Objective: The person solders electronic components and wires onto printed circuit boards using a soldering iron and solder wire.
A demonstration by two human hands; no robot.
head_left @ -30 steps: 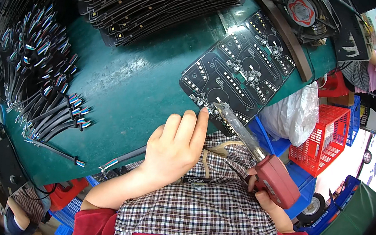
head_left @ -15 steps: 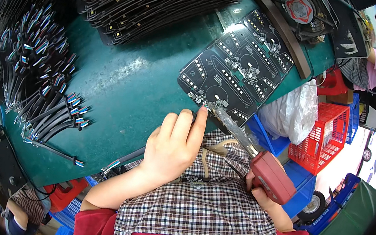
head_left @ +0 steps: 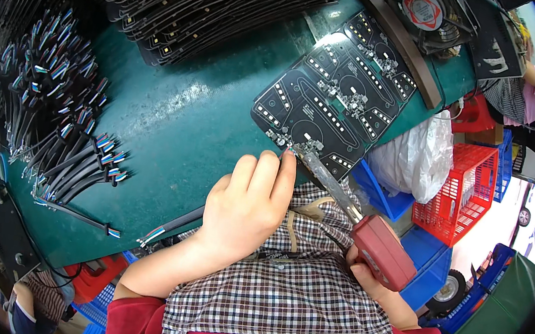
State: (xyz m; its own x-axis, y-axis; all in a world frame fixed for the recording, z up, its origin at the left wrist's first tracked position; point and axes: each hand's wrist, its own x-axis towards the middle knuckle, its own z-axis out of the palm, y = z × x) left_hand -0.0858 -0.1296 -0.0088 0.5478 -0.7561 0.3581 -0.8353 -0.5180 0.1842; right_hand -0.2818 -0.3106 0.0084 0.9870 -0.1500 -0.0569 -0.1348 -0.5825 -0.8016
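Circuit board (head_left: 335, 102): flat, black, white-dotted, on smooth green table (head_left: 170, 145). My left hand (head_left: 243, 204): curled, pinching rubbery black cable (head_left: 182, 220) at the board's near edge. My right hand (head_left: 369, 278): wrapped round boxy red plastic soldering gun (head_left: 384, 251), tip nearer my left fingertip than a second ago.

Most of the right hand (head_left: 369, 278) is covered by the red-handled tool (head_left: 384, 251), and the thumb of the left hand (head_left: 247, 198) is hidden beneath it. Whether anything is pinched there cannot be told. The tool's tip is lost among small parts (head_left: 310, 145) too tiny to be told apart. One end of the black cable (head_left: 183, 219) is covered by the left hand. The stack of black panels (head_left: 199, 15) is cut off by the upper edge.
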